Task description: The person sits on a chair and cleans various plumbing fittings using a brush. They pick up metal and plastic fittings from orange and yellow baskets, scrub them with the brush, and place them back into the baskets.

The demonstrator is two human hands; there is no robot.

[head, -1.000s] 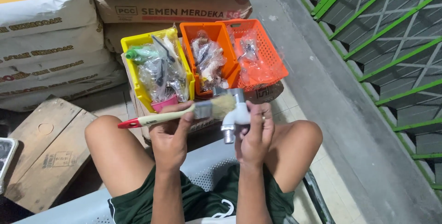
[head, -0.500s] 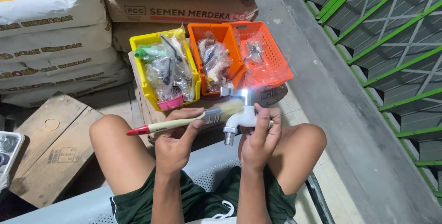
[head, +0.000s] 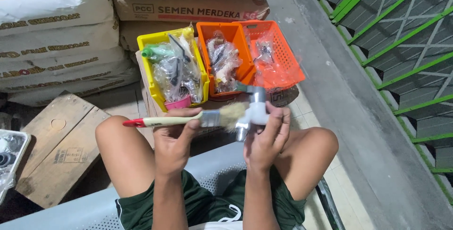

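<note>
We grip a paintbrush [head: 188, 119] in our left hand [head: 172, 138], bristles laid against the white plastic tap [head: 252, 112]. Our right hand [head: 264, 138] clasps that tap over our knees, turning it toward the brush, below the yellow basket [head: 147, 76].

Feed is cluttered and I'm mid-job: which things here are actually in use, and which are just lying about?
In use:
- paintbrush, held by left hand, bristles against the tap
- white tap, held by right hand

Lying about:
- yellow bin, orange bin, orange basket of bagged parts
- cement sacks
- wooden crate
</note>
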